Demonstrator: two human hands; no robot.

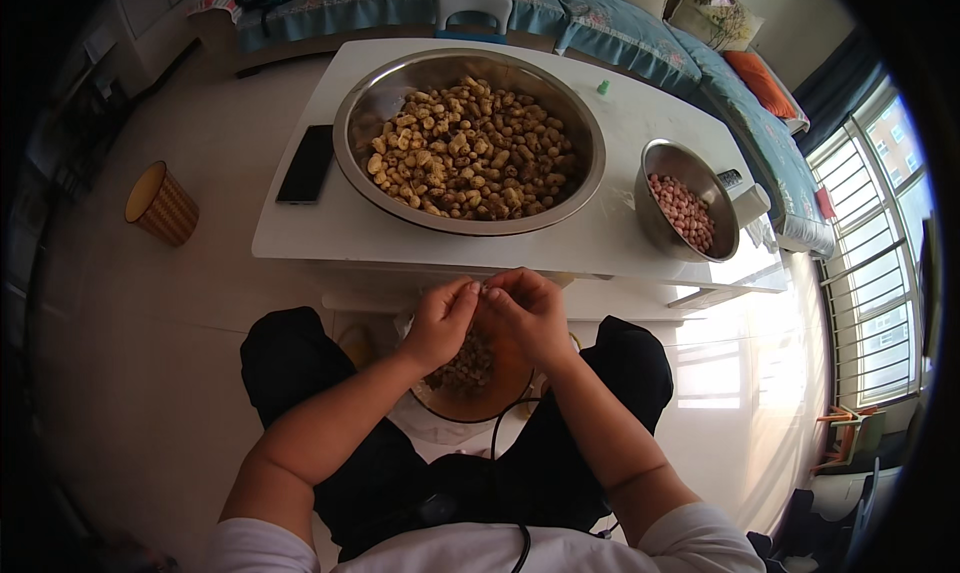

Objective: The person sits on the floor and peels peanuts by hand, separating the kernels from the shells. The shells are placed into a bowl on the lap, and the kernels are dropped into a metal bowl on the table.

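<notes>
My left hand (444, 323) and my right hand (531, 312) meet fingertip to fingertip in front of the table's near edge. Between them they pinch a small pale piece, probably a peanut or a bit of its shell; the fingers hide most of it. Below my hands, between my knees, an orange bin (501, 393) holds what look like broken shells. Beyond them a wide steel basin (589, 190) full of unshelled peanuts (469, 153) stands on the white table (480, 249). A smaller steel bowl (724, 220) with pink shelled peanuts (681, 209) is at the right, tilted in view.
A black smartphone (306, 163) lies left of the basin. A green cap (604, 87) sits behind it, and a white cup (751, 203) and a remote control (729, 178) are beside the small bowl. A woven-pattern wastebasket (163, 204) stands on the floor. A black cable (495, 430) runs near my lap.
</notes>
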